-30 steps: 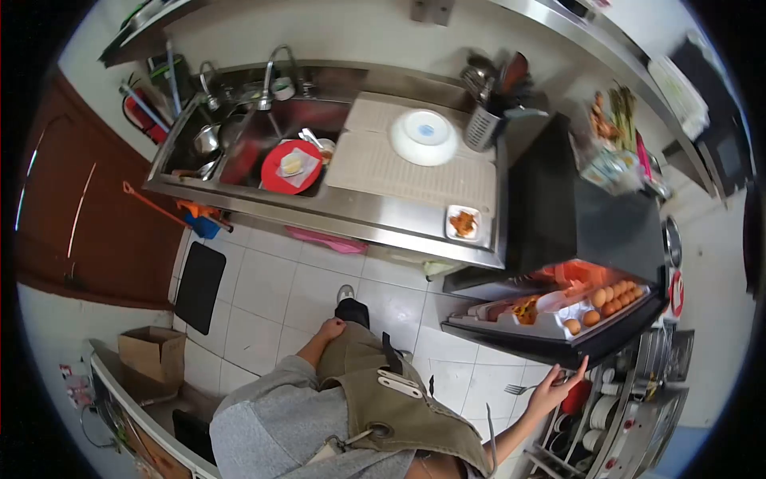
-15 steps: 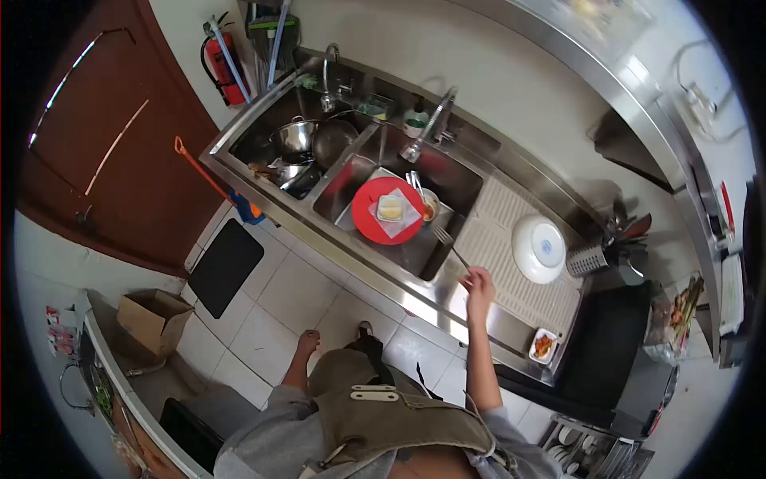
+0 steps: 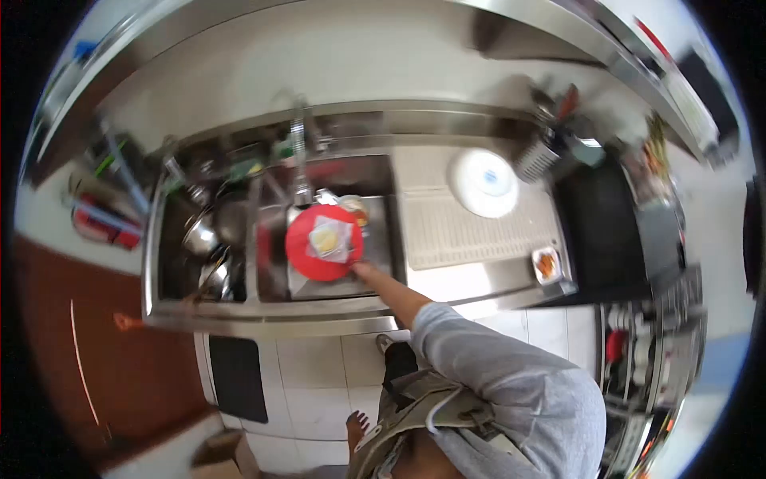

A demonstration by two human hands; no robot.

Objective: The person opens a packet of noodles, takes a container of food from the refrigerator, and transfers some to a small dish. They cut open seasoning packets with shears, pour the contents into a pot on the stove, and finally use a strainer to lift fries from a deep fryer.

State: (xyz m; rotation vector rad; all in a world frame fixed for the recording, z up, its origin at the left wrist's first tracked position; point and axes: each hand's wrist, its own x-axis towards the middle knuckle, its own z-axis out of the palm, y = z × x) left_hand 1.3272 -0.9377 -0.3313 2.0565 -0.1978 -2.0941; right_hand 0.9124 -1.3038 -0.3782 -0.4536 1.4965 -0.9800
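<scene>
My right hand reaches into the right-hand basin and grips the near right rim of a round red plate; its fingers are partly hidden and blurred. On the plate lie a white paper napkin and a small clear tub with something yellow inside. Behind the plate, a small bowl with food remains shows partly, beside shiny cutlery. My left hand hangs low by my body, holding nothing, with its fingers apart. I cannot make out the fork now.
Metal pots fill the left basin. A spring-hose faucet rises behind the right one. On the ribbed drainboard lies an upturned white bowl. A small white dish of food and a utensil holder stand further right.
My right hand has moved left from above the drainboard to the red plate, and the fork it held is out of sight. The view has turned and shifted.
</scene>
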